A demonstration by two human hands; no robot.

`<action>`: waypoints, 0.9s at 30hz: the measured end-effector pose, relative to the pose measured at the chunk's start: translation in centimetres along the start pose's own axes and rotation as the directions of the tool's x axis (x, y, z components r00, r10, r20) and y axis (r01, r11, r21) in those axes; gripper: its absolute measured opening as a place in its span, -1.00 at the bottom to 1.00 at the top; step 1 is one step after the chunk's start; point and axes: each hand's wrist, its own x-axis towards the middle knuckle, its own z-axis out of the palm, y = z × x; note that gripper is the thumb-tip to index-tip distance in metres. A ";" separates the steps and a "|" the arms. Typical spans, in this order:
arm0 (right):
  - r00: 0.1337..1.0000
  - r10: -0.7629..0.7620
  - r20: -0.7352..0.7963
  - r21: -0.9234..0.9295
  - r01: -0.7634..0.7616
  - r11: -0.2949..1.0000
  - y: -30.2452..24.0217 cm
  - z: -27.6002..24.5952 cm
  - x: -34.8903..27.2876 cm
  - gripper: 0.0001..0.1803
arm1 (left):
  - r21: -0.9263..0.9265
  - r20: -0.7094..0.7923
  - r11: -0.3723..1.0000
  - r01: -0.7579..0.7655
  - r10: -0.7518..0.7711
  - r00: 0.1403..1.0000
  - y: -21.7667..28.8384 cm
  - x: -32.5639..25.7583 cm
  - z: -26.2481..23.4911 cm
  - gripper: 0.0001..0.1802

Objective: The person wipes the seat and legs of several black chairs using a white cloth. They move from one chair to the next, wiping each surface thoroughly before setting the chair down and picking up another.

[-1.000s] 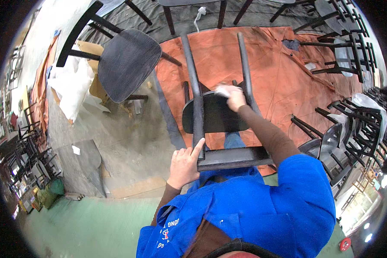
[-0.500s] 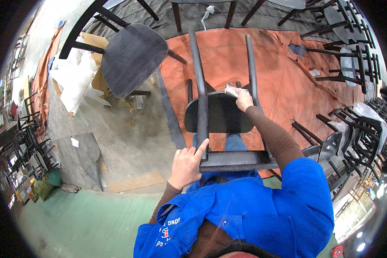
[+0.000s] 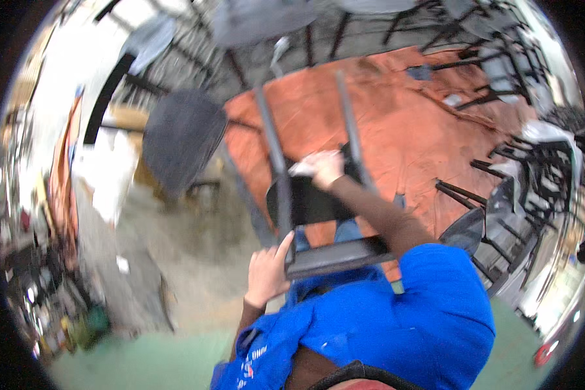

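A black wooden chair (image 3: 318, 203) is right in front of me, its thick rail close to my body and two long bars reaching away. My left hand (image 3: 268, 272) grips the chair frame at the rail's left end, with one finger stretched along the bar. Between the two bars, my right hand (image 3: 330, 171) holds a pale crumpled cloth (image 3: 307, 164) at the far edge of the seat. Motion blur hides exactly how the cloth touches the wood.
Left of my chair stands another dark chair (image 3: 183, 140), beside white wrapping (image 3: 107, 175) and cardboard. Orange sheeting (image 3: 409, 130) covers the floor ahead and right. Several more chairs line the far side, and stacked chairs (image 3: 539, 169) crowd the right.
The view has swung, shifting the scene. My right hand and cloth have moved left across the seat, from near the right bar toward the left one. My left hand keeps its hold.
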 end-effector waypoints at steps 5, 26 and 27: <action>0.955 0.003 0.298 0.293 -0.095 0.951 -0.6 0.7 2.8 -0.61 | 0.023 -0.018 1.000 -0.001 0.001 1.000 0.2 -0.3 0.6 0.09; 0.581 0.791 0.190 0.925 0.164 -0.343 17.3 14.5 -23.3 -0.46 | 0.052 0.129 0.745 -0.665 0.655 0.744 15.5 24.4 -5.3 -0.04; 0.586 0.793 0.168 0.947 0.126 -0.294 17.4 13.6 -22.1 -0.46 | 0.120 0.159 0.696 -0.708 0.691 0.705 17.2 25.7 -5.2 -0.08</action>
